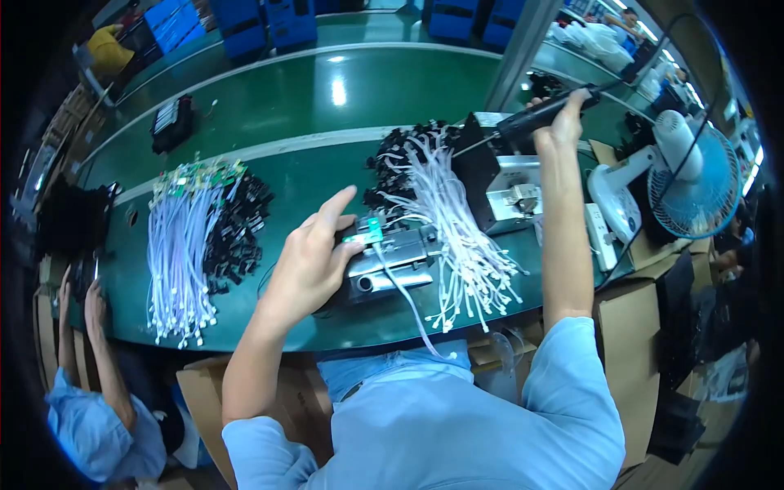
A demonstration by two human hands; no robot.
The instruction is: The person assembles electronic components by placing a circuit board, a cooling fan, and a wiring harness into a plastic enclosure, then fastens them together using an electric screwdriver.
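Note:
My left hand [313, 249] is at a metal fixture [396, 249]. Its index finger points up, while the thumb and the other fingers pinch the left edge of a small green circuit board [375, 229] on top. A pale cable [404, 298] runs from the board down over the table's front edge. My right hand [563, 122] is wrapped round a black electric screwdriver [531, 121], raised at the right with its thin bit pointing left. Beneath the bit lies a bundle of white cables [457, 237] with black parts at the far end.
Another cable bundle [175, 253] lies to the left, beside a pile of black parts [239, 224]. A black metal box [482, 175] stands right of the fixture. Farther right are a power strip [602, 237] and a blue fan [694, 184]. A co-worker's hands [94, 306] are at far left.

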